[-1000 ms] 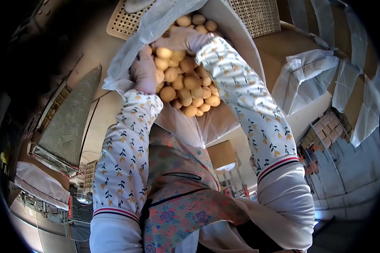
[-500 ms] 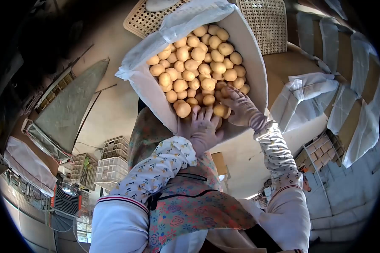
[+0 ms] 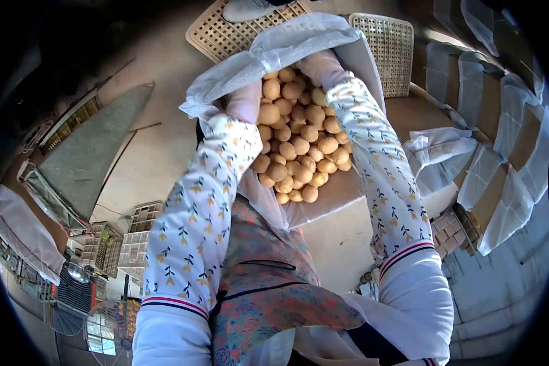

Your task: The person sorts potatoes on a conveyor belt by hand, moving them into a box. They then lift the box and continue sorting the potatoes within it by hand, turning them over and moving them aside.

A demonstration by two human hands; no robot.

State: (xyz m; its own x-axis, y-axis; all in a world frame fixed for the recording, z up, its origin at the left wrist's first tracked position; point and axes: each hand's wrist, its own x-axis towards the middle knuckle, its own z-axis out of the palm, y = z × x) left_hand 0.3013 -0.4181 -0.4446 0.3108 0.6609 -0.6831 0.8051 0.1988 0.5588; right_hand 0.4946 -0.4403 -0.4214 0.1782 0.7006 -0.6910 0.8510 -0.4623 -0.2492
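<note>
A box lined with white plastic film (image 3: 332, 198) holds many round, yellow-tan pieces of produce (image 3: 302, 145), heaped loosely. My left hand (image 3: 245, 102), in a thin pale glove, reaches into the box's far left side, partly under the folded film. At the far right side my right hand (image 3: 320, 66), gloved alike, reaches down beside the pile. Both hands touch or nearly touch the produce. Their fingers are hidden by the film, the produce and my wrists, so I cannot see whether they grip anything.
Tan plastic crates (image 3: 381, 55) stand behind the box, and a shoe (image 3: 247, 10) rests on another crate. Film-lined cartons (image 3: 439, 146) line the right side. A grey-green sheet-covered cart (image 3: 97, 152) and a standing fan (image 3: 107, 326) are on the left.
Both hands have moved from the box's near edge to its far sides. The produce has shifted toward the near edge, and the far film flap now hangs further over the box.
</note>
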